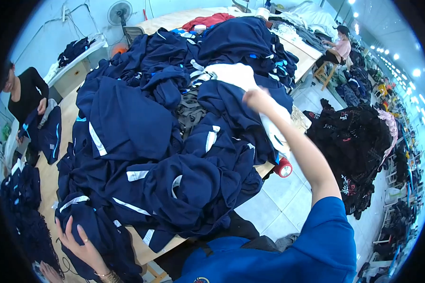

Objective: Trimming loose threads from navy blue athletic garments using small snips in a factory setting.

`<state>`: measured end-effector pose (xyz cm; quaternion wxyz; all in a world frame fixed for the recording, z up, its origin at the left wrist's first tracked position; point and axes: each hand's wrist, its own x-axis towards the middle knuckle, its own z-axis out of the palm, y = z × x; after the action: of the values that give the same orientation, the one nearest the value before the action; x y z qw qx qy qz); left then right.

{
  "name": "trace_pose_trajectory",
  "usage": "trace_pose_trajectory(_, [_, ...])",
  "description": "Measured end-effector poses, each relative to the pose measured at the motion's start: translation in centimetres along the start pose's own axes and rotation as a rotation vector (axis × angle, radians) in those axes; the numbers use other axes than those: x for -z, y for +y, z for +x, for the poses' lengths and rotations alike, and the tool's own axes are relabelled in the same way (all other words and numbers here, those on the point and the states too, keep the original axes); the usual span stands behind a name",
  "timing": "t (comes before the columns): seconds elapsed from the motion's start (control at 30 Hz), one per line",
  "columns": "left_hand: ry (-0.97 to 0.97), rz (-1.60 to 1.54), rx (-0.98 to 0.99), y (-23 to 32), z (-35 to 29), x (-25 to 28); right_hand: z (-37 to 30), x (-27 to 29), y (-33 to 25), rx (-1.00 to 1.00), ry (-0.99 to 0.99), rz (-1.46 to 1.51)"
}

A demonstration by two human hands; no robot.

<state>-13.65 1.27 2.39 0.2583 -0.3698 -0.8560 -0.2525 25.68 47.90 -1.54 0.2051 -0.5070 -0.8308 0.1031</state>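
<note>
Navy garments with white and light-blue strips lie in a large heap (127, 122) in front of me. My left hand (79, 243), wearing a ring and a bracelet, has its fingers spread at the heap's near left, against a hanging navy garment (111, 240). Across the heap stretches my right arm. My right hand (257, 100) is curled closed and slightly blurred, over or against a white cloth (231, 75) on the pile; whether it grips this cloth is hidden. A rolled navy garment (189, 188) lies nearest me.
A wooden table (49, 181) bears the heap. At left, a co-worker (26, 104) handles a navy garment; another person's hand (49, 272) shows at lower left. A red cylinder (283, 168) is by the right edge. Black garments (349, 146) are piled at right.
</note>
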Motion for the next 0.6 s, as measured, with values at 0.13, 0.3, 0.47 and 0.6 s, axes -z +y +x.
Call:
trace_pose_trajectory(0.13, [-0.046,-0.249,-0.124,6.1,0.5,-0.1,2.7,7.3,-1.0,0.031,0.178,0.439])
trace_pose_trajectory(0.3, [-0.228,-0.501,-0.18,12.1,-0.5,-2.1,-4.5,0.0,-0.5,0.174,-0.34,-0.328])
trace_pose_trajectory(0.47, [-0.246,-0.583,-0.31,14.7,0.1,-2.1,-1.2,6.4,0.1,0.016,0.103,0.039])
trace_pose_trajectory(0.6, [-0.451,-0.88,-0.331,18.0,1.3,-2.7,1.5,16.8,-5.8,-0.073,0.27,0.612])
